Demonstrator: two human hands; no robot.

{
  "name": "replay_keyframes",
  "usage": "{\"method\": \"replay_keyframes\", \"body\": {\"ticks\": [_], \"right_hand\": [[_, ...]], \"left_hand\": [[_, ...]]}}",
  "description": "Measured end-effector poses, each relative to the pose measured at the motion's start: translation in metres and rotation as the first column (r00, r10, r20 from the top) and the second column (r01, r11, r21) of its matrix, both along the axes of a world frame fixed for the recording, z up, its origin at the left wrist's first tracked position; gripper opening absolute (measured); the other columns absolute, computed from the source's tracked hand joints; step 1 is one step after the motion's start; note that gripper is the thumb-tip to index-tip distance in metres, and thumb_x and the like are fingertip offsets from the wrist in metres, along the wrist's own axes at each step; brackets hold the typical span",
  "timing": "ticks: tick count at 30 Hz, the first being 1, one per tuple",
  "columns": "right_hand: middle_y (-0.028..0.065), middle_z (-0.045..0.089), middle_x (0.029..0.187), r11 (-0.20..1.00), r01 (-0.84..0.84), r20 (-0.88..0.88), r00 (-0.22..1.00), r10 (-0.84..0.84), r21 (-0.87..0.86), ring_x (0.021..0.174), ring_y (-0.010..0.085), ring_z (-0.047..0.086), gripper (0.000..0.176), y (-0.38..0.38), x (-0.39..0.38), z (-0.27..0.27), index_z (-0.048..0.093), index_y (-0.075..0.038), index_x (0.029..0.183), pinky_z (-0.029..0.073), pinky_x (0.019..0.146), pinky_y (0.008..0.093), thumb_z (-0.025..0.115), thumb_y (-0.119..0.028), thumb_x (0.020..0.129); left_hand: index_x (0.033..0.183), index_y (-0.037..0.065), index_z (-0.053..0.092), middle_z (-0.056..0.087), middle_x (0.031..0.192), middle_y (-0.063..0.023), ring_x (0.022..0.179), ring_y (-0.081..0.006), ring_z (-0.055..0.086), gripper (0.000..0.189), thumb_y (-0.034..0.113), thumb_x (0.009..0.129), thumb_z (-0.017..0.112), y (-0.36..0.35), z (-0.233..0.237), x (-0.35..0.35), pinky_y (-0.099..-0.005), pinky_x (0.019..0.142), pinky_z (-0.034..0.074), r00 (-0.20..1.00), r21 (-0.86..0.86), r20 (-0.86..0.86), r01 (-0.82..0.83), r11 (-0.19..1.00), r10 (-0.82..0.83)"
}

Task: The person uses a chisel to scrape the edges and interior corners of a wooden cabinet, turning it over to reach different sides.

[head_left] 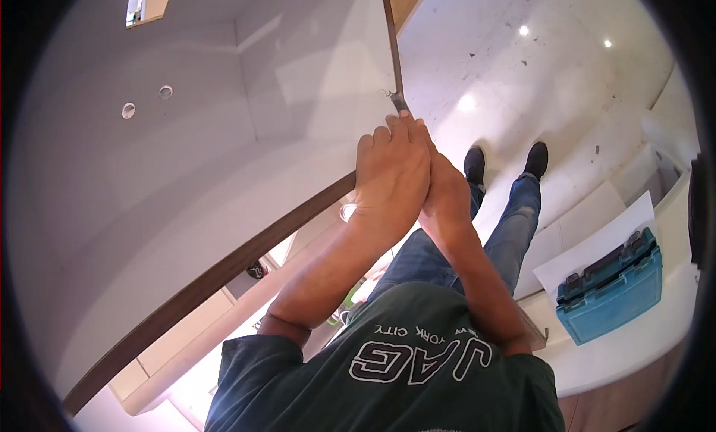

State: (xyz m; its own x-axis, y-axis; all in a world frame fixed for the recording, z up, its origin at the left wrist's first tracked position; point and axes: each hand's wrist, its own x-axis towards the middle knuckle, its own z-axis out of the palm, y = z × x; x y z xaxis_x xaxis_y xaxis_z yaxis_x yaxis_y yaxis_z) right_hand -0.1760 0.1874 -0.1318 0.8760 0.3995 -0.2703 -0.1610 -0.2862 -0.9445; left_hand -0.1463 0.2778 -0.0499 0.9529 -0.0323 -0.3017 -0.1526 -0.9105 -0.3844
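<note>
1. The left hand (391, 174) lies nearer, its grip clenched over the corner of the white panel (186, 171). The right hand (450, 189) presses against it from the right; I cannot tell its grip.
2. A small tool (398, 101) pokes out just beyond the fingertips, touching the dark edge strip (390, 36), whose long axis runs straight away from the hands.
3. A teal case (611, 286) sits on the right surface (641, 342), well apart.

Fit-out site: cabinet panel (186, 171), tool case (611, 290)

white panel (186, 193), dark brown edge strip (224, 271)
</note>
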Motion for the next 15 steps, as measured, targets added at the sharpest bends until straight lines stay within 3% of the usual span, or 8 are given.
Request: {"method": "replay_keyframes", "body": {"ticks": [6, 11, 15], "right_hand": [[0.0164, 0.070, 0.097, 0.999, 0.033, -0.004, 0.999, -0.033, 0.041, 0.089, 0.0368, 0.070, 0.082, 0.004, -0.001, 0.006, 0.035, -0.009, 0.162, 0.057, 0.078, 0.0467, 0.072, -0.010, 0.089], [0.0182, 0.071, 0.096, 0.998, 0.034, 0.098, 0.994, -0.039, 0.055, 0.090, 0.0367, 0.070, 0.082, 0.004, -0.003, -0.006, 0.035, -0.005, 0.161, 0.056, 0.077, 0.0464, 0.073, -0.009, 0.089], [0.0186, 0.070, 0.097, 0.995, 0.053, 0.026, 0.998, -0.056, 0.082, 0.090, 0.0375, 0.070, 0.082, 0.003, -0.001, -0.001, 0.034, -0.005, 0.162, 0.056, 0.078, 0.0464, 0.073, -0.009, 0.089]], "left_hand": [[0.128, -0.004, 0.066, 0.066, 0.092, -0.0049, 0.085, -0.0209, 0.064, 0.044, 0.011, 0.086, 0.065, -0.002, -0.001, 0.003, -0.0351, 0.074, 0.048, 0.999, -0.031, 0.028, -0.044, 0.999, 0.045], [0.128, -0.004, 0.066, 0.065, 0.091, -0.0049, 0.085, -0.0212, 0.064, 0.045, 0.012, 0.086, 0.065, 0.000, -0.005, 0.001, -0.0354, 0.073, 0.048, 0.998, -0.022, 0.064, -0.023, 0.999, 0.025], [0.128, -0.004, 0.066, 0.065, 0.091, -0.0053, 0.083, -0.0216, 0.064, 0.045, 0.012, 0.086, 0.065, 0.000, -0.005, 0.002, -0.0365, 0.072, 0.048, 0.997, -0.026, 0.065, -0.030, 0.999, 0.032]]}}
